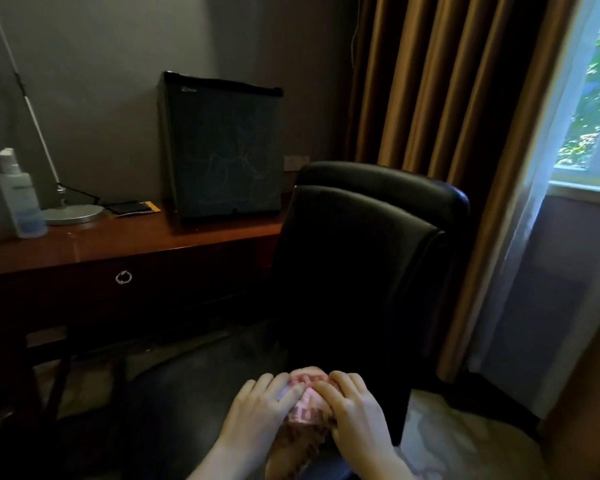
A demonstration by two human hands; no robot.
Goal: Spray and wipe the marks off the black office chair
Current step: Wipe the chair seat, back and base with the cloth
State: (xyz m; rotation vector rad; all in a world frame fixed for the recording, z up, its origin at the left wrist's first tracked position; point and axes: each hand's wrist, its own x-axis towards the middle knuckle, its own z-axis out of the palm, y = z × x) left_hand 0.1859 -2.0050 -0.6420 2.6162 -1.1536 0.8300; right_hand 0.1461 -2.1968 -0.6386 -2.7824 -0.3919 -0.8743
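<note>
Cloth [305,412], pink and patterned, sits bunched at six o'clock between left hand [257,408] and right hand [355,408], each grip curled around it, before the black office chair [361,265] at centre; bottle [18,202] stands on desk [146,239] at nine o'clock.

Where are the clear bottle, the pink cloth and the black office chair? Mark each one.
clear bottle [20,199]: head view, its body.
pink cloth [307,408]: head view, its patterned middle.
black office chair [361,254]: head view, its backrest.
</note>
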